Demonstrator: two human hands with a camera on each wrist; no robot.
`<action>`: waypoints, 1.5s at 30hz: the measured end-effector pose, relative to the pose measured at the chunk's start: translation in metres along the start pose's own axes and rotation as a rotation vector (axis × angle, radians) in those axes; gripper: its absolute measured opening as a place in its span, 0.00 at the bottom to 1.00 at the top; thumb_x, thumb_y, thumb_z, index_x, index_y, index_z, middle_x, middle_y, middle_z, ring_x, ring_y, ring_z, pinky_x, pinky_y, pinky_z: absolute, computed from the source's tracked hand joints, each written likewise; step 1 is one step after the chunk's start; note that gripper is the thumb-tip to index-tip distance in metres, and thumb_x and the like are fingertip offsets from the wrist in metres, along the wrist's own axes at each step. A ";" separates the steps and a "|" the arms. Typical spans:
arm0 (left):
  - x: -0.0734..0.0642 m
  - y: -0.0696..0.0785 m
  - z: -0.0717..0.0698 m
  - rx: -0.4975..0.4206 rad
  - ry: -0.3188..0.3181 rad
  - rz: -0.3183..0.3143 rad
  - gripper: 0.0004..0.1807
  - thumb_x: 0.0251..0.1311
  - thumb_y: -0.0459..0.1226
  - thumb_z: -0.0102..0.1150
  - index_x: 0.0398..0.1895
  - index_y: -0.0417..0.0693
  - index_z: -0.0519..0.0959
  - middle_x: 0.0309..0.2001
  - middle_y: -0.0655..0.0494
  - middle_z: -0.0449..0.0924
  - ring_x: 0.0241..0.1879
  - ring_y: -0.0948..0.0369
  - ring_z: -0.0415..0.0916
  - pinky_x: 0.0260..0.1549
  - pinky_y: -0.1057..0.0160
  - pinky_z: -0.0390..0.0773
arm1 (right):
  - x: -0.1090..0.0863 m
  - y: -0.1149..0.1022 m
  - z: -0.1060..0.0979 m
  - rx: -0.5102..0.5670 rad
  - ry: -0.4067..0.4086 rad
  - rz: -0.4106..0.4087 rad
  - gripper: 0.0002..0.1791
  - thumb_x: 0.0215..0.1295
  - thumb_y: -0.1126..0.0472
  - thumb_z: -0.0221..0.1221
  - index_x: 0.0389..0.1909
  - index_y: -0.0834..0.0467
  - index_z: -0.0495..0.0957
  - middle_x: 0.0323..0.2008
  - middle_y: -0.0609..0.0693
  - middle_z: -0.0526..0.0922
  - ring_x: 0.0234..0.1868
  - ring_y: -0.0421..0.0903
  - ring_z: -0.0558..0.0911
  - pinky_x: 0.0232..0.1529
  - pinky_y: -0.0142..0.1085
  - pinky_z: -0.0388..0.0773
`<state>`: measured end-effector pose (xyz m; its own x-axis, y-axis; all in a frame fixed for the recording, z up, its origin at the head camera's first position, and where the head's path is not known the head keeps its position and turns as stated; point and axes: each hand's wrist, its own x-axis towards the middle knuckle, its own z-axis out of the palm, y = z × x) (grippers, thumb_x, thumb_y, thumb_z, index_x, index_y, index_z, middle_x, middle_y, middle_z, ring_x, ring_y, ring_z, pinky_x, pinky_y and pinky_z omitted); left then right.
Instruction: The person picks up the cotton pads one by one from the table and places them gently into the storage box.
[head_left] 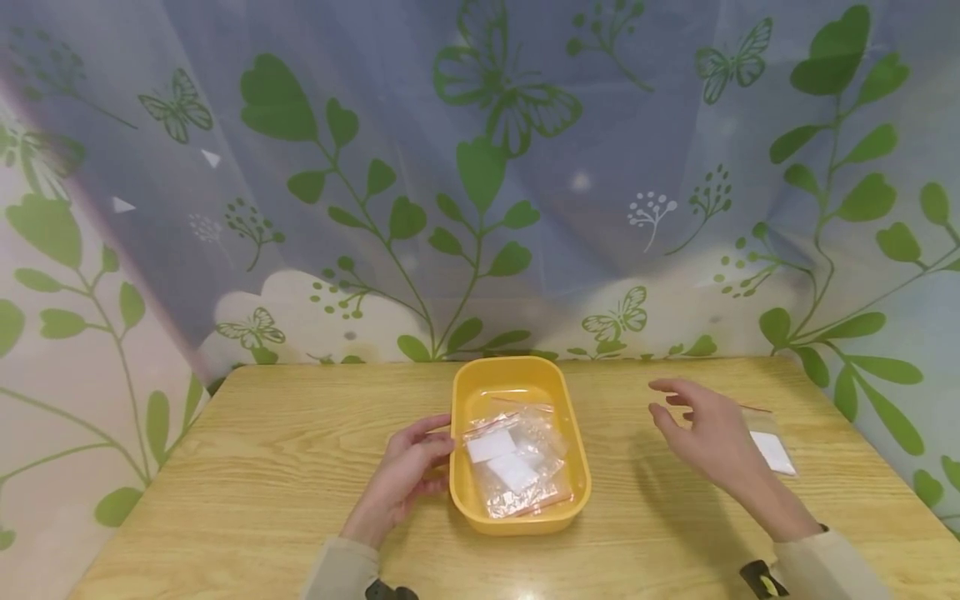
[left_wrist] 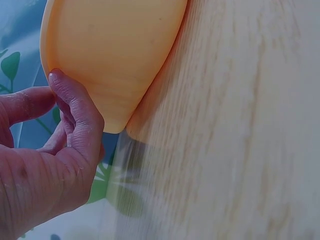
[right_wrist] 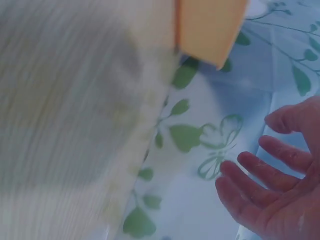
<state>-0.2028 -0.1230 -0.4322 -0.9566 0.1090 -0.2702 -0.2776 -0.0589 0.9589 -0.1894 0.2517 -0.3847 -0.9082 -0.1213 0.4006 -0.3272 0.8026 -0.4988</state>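
Note:
A yellow plastic tub [head_left: 583, 492] stands on the table, with several clear zip bags [head_left: 551, 429] in it. Some of these bags have white labels or cards. At the tub's left side, my left hand [head_left: 411, 467] holds the rim between thumb and curled fingers, as the left wrist view also shows. My right hand [head_left: 708, 433] hovers over the table right of the tub, its fingers loosely bent and nothing held. Just beyond its wrist lies another zip bag [head_left: 772, 454] with a white piece in it, partly hidden by that hand.
The wood-grain table [head_left: 300, 450] runs back to a hanging curtain [head_left: 570, 208] printed with leaves and butterflies. Cloth also hangs along the left and right sides.

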 end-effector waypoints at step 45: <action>-0.002 0.000 -0.001 -0.005 0.004 -0.008 0.28 0.68 0.33 0.57 0.72 0.42 0.69 0.55 0.43 0.78 0.43 0.58 0.79 0.32 0.66 0.80 | -0.004 0.116 -0.030 -0.343 -0.434 0.205 0.36 0.62 0.65 0.61 0.68 0.76 0.60 0.55 0.88 0.63 0.49 0.81 0.75 0.43 0.69 0.76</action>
<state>-0.2014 -0.1243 -0.4318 -0.9548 0.1054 -0.2781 -0.2855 -0.0630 0.9563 -0.2158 0.3632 -0.4209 -0.9914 -0.1139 -0.0646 -0.0965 0.9691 -0.2269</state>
